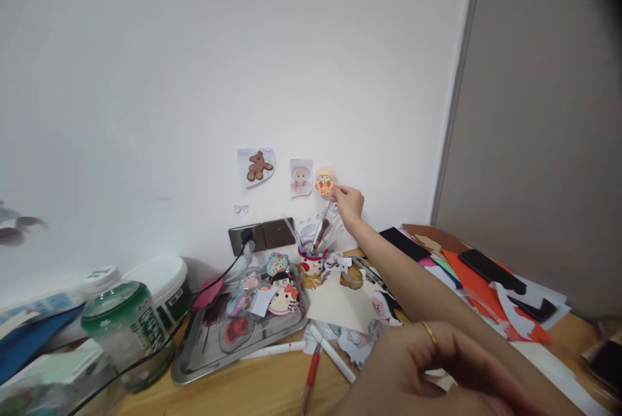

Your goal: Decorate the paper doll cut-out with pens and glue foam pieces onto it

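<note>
Against the white wall, my right hand [348, 203] pinches the right edge of a round cut-out of a yellow-clad doll figure [324, 183]. Just left of it a paper with a paler pink doll [301, 178] is on the wall, and farther left a paper with a brown bear [259, 167]. Low in the foreground, in front of my right forearm, is my left hand [422, 370], with a gold ring and curled fingers; I cannot make out whether anything is in them. Below the cut-outs stands a spotted cup [312, 263] of brushes and tools.
A metal tray [194, 364] holds several cut-outs. Left of it stand a green-tinted jar [127, 332] and a white tub [162, 280]. A black cable runs from the wall socket [278, 233]. Pens [333, 352], papers [343, 302] and a phone [492, 270] lie about the wooden table.
</note>
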Motion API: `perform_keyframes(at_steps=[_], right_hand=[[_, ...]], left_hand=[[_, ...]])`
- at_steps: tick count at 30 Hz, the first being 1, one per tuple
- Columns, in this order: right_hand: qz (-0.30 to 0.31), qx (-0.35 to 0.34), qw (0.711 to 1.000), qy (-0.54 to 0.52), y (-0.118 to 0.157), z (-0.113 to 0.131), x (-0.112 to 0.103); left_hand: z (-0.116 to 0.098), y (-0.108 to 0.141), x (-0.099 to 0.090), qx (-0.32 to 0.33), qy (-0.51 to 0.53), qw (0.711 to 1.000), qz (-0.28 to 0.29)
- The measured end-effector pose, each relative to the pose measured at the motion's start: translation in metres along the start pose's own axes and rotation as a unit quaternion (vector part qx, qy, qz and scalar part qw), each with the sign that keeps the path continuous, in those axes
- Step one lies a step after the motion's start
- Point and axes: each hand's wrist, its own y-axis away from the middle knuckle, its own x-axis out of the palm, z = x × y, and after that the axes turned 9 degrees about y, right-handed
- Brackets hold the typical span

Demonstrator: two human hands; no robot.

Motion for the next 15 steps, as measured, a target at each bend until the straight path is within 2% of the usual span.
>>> perform_keyframes(at_steps=[9, 15], right_hand=[[0.005, -0.001, 1.0, 0.003, 0.0007, 0.0017, -0.0026], [0.009, 0.007, 1.0, 0.006, 0.0001, 0.0015, -0.0009]], left_hand=[[-0.0038, -0.0015, -0.0019, -0.03, -0.093, 0.995, -0.018], [-0.0061, 0.0003, -0.003, -0.027, -0.105, 0.994, 0.002]])
